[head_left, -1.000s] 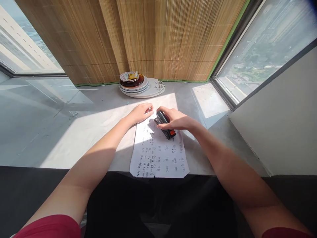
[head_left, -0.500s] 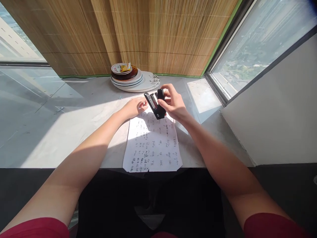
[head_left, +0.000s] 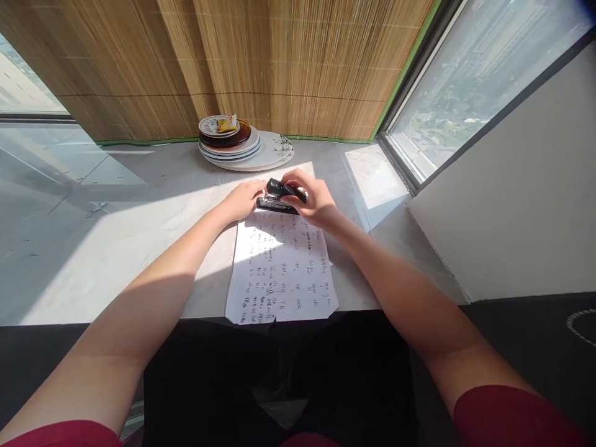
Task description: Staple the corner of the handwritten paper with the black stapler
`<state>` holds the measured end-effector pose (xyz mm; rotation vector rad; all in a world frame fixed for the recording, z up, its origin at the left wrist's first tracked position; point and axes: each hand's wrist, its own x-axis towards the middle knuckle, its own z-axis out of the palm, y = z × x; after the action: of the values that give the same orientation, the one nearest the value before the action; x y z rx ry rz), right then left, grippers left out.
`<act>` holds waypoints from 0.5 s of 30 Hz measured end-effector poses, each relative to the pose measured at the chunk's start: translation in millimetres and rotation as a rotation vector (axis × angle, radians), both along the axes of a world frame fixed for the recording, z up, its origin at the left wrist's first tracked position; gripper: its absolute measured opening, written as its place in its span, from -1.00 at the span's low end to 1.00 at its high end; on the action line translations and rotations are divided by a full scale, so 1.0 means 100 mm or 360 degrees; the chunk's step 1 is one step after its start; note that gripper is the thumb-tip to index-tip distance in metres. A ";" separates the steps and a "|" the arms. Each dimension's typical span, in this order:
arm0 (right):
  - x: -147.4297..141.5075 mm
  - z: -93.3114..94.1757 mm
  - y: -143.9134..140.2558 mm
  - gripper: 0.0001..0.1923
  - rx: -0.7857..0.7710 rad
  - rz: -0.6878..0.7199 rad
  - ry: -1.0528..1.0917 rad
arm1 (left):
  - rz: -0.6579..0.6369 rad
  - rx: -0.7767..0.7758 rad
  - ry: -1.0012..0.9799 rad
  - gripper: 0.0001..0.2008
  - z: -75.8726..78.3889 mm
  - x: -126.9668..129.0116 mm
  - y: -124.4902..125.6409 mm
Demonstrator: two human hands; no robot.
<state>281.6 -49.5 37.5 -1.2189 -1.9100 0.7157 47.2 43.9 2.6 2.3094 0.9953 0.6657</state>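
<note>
1. Counter (head_left: 153, 248): pale, partly sunlit, bearing the smaller items. Clock directions are read from the stapler (head_left: 277, 187), 12 o'clock being straight ahead.
2. Blind (head_left: 279, 68): brown and slatted, hanging at 12 o'clock along the far side of the counter.
3. Window (head_left: 447, 93): dark-framed, at 2 o'clock.
4. Paper (head_left: 288, 267): handwritten, at 6 o'clock; long axis roughly 12 to 6, its near end at the counter's front edge.
5. Plates (head_left: 274, 155): stacked at 11 o'clock, beyond the paper.
6. Right hand (head_left: 314, 202): at 3 o'clock, clasping the stapler, thumb on the near side; the nearer hand, being in contact.
7. Left hand (head_left: 246, 200): at 9 o'clock, by the paper's far corner, fingers loosely bent toward the stapler's nose. Whether it pinches the paper or touches the stapler cannot be told.
8. Stapler: black, at the paper's far end; long axis roughly 9 to 3, crossing that of the paper, nose toward 9. Whether paper lies between its arm and base cannot be told.
9. Packet (head_left: 227, 125): yellow, atop the plates, at 11 o'clock.
</note>
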 end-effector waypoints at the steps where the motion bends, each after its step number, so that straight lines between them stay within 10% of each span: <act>1: -0.01 -0.02 0.01 -0.73 -0.0009 0.0035 -0.0017 | -0.0001 -0.0009 0.0000 -0.93 0.00 0.00 0.00; 15: -0.05 -0.03 0.01 -0.78 -0.0006 0.0299 0.0004 | 0.0049 -0.0090 -0.0007 -0.89 0.02 -0.02 0.01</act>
<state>276.4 -48.8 34.7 -1.0491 -2.0404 0.8183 45.6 45.1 4.9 2.2470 1.0362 0.6465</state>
